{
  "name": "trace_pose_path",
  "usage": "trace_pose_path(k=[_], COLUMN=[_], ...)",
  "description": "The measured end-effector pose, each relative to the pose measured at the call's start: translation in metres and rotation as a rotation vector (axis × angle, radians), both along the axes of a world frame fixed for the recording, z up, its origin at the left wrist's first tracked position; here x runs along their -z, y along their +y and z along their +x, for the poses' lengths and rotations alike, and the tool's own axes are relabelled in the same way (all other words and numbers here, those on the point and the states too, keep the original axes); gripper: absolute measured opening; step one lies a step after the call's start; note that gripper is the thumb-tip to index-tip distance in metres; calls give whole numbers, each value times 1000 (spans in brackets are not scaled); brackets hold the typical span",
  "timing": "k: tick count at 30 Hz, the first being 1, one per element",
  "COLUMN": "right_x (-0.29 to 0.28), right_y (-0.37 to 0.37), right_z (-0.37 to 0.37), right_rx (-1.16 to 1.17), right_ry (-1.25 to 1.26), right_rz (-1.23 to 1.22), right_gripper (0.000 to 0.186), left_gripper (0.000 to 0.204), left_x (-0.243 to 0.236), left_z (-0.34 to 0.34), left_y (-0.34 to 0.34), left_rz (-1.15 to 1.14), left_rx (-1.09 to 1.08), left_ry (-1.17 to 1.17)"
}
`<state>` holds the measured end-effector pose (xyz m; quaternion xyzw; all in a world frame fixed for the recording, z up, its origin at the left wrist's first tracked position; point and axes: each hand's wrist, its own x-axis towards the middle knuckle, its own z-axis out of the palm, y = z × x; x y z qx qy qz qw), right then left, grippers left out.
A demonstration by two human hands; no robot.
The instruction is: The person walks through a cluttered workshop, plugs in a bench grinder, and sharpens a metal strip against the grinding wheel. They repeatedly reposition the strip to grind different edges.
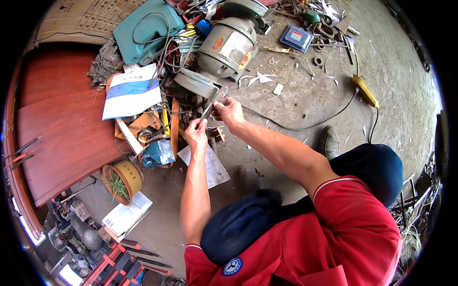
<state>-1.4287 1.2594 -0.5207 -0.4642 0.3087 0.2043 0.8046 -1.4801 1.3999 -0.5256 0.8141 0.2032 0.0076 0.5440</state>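
gripping a flat metal strip [210, 106] at both ends, the left hand [196, 135] pinches its lower end and the right hand [229, 112] its upper, holding it against a grey bench grinder [228, 47] on the concrete floor [305, 95], beside a booklet [131, 93]

Red short-sleeved shirt [353, 229] — white-trimmed cuffs, round badge [232, 266] — and dark blue trousers [367, 167].
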Motion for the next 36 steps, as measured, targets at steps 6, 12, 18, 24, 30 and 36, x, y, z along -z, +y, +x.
trace_pose_path(k=[6, 12, 18, 24, 30, 36], right_x=[-3, -6, -6, -2, 0, -4], right_y=[2, 6, -3, -14, -20, -16], right_z=[-6, -10, -14, 5, 13, 10], right_rx=[-11, -44, -33, 43, 46, 37], right_ry=[6, -15, -31, -72, -48, -29], right_rz=[25, -3, -51, -95, -80, -83], right_gripper=[15, 15, 14, 13, 13, 14], left_gripper=[21, 23, 18, 17, 12, 15], left_x=[-6, -8, -20, -27, -23, -22], left_z=[-7, -14, -11, 17, 28, 23], left_y=[-1, 4, 0, -20, -19, -19], left_rz=[-45, -25, -246, -444, -459, -440], left_rx=[-32, -23, -9, -46, 8, -21], left_ry=[-8, 3, 174, 275, 307, 275])
